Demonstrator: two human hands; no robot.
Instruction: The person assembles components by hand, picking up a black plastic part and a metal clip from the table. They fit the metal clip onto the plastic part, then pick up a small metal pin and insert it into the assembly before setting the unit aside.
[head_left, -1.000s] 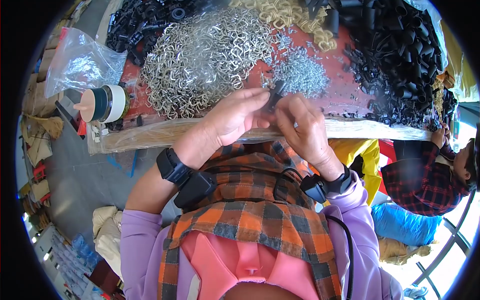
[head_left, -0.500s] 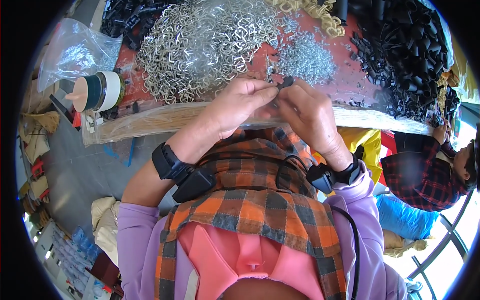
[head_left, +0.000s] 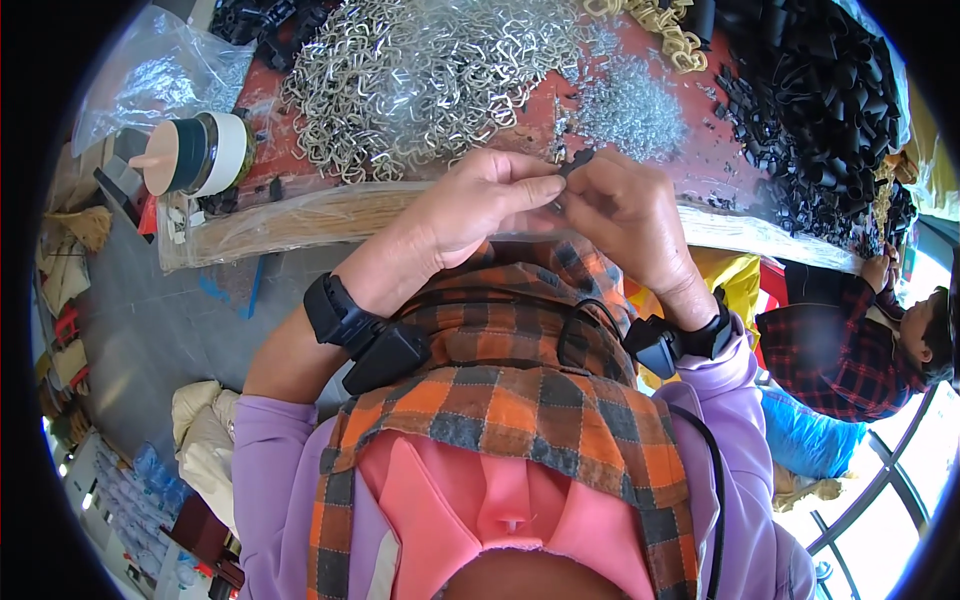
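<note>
My left hand point(head_left: 478, 206) and my right hand point(head_left: 628, 214) meet at the table's near edge, fingertips pinched together on a small black piece point(head_left: 577, 161). Its exact shape is mostly hidden by my fingers. Just beyond the hands lies a big heap of bent silver wire clips point(head_left: 420, 70) and a smaller pile of fine silver bits point(head_left: 630, 105) on the red tabletop point(head_left: 700, 170). Both wrists wear black bands with small black devices.
A heap of black plastic parts point(head_left: 820, 90) fills the right of the table, with yellowish clips point(head_left: 665, 25) at the far edge. Tape rolls point(head_left: 195, 152) and a clear plastic bag point(head_left: 150, 75) sit at the left. Another person in a plaid shirt point(head_left: 850, 330) works at the right.
My hands have come slightly nearer the table edge and lower in the picture, still pinched together on the small black piece; the view has tilted a little toward the table.
</note>
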